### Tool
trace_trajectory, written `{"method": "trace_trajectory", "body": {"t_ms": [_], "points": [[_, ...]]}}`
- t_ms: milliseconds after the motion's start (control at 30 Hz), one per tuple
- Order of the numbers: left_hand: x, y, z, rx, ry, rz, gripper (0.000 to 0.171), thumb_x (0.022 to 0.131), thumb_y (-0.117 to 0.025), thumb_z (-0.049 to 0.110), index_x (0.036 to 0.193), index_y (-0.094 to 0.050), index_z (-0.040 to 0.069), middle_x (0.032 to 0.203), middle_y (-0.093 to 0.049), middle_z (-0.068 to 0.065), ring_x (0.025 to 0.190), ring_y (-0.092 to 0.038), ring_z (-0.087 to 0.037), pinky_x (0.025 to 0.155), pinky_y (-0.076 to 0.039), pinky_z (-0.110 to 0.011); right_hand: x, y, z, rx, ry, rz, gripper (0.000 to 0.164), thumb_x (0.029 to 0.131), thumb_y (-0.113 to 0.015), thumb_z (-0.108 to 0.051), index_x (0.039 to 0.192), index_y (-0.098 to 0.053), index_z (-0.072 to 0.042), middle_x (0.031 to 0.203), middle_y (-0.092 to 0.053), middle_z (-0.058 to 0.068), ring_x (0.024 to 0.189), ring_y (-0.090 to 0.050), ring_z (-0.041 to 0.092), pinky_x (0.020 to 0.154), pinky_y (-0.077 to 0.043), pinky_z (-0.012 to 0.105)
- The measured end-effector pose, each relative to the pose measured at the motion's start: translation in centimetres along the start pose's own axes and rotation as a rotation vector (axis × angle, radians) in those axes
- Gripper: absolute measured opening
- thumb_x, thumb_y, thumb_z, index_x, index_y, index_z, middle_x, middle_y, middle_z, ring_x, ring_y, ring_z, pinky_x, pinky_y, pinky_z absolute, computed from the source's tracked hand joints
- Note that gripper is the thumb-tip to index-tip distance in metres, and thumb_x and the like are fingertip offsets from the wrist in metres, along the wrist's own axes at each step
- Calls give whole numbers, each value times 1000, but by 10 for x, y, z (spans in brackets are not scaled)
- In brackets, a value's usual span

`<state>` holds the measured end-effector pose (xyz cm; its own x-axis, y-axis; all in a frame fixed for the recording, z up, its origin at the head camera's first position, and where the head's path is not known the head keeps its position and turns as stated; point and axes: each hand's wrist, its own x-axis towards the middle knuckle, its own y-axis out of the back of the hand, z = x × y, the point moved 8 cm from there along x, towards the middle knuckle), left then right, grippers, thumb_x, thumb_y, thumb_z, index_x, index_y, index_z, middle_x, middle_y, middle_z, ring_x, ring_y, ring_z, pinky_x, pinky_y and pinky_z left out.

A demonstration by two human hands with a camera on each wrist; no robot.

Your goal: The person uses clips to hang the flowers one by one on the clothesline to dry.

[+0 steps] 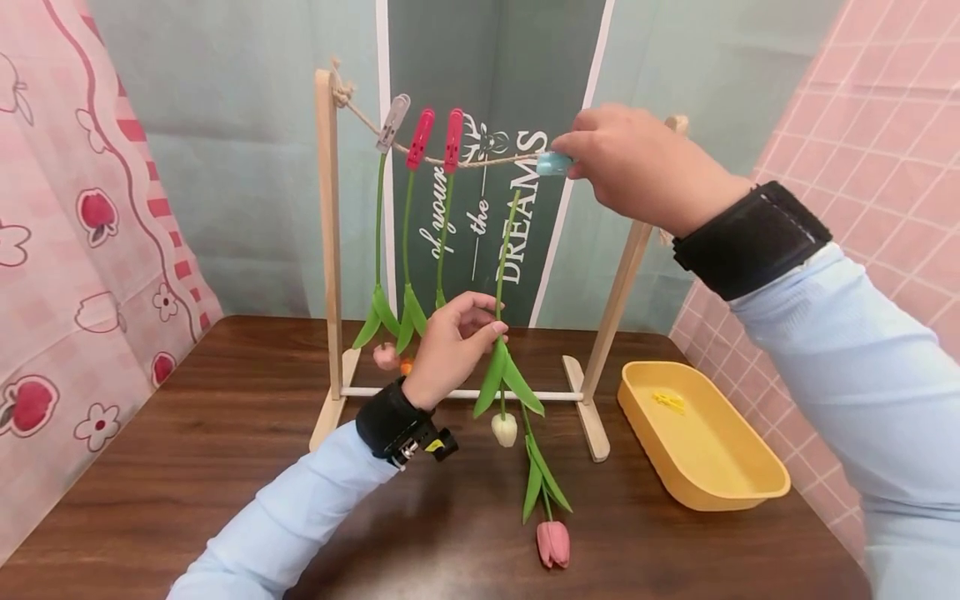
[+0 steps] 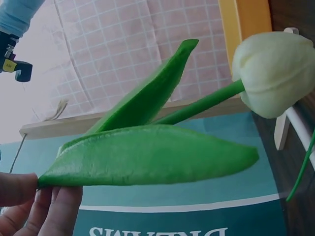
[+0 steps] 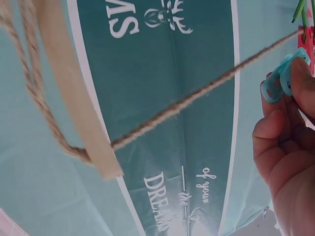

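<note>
My left hand point(image 1: 456, 346) pinches the green stem of an artificial white tulip point(image 1: 504, 430), held bloom down below the rope point(image 1: 495, 162). In the left wrist view the thumb and fingers grip it where its leaves point(image 2: 152, 155) begin, with the white bloom point(image 2: 275, 73) at the right. Up by the rope, my right hand point(image 1: 637, 167) pinches a light blue clothespin point(image 1: 553, 162) between thumb and fingers. The stem's bare tip stands a little below and left of this clothespin. Whether the clothespin touches the rope, I cannot tell.
Three tulips hang from the rope by a grey clothespin point(image 1: 392, 123) and two red clothespins point(image 1: 421, 140). A wooden frame point(image 1: 327, 233) carries the rope. A pink tulip point(image 1: 553, 543) lies on the brown table point(image 1: 225, 467). The yellow basin point(image 1: 705, 502) at right holds yellow clothespins point(image 1: 668, 402).
</note>
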<state>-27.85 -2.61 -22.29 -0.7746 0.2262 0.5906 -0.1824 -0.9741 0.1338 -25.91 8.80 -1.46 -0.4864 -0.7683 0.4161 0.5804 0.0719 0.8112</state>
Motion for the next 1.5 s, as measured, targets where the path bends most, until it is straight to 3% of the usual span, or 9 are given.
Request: {"method": "trace_trajectory", "body": {"t_ms": [300,700,1033,1267,1500], "points": [[9,4,5,19,-40,17,21,92,-66,3,112,-60,-1,88,-69,-14,71,-63,-28,65,-52,-30,20,5,8,-7,-21,-56,22,84,-64,14,106,-63,14,95,-59,28,89,-56,43,81,-49,53],[17,9,5,19,-57,73,22,93,-64,3,113,-59,-2,90,-68,-19,75,-63,-25,69,-52,-30,37,1,9,-83,7,-164,11,84,-62,12,94,-65,9,84,-58,22,80,-54,38,76,-48,51],[27,10,-2,58,-59,118,23,93,-65,5,115,-61,0,90,-69,-14,77,-65,-24,68,-51,-29,52,-9,12,-100,-9,-285,12,85,-68,5,97,-68,8,91,-63,21,84,-52,37,80,-48,51],[29,12,-7,62,-41,140,21,93,-65,4,114,-61,0,90,-68,-14,78,-66,-23,67,-51,-27,57,-12,13,-48,-20,-314,8,87,-64,6,92,-69,5,86,-63,17,76,-51,32,69,-46,44],[31,13,-10,60,-39,153,22,93,-64,3,115,-61,0,90,-68,-14,79,-66,-23,68,-52,-27,61,-17,9,-41,-28,-348,8,87,-62,6,88,-69,3,82,-62,15,75,-50,30,67,-45,40]]}}
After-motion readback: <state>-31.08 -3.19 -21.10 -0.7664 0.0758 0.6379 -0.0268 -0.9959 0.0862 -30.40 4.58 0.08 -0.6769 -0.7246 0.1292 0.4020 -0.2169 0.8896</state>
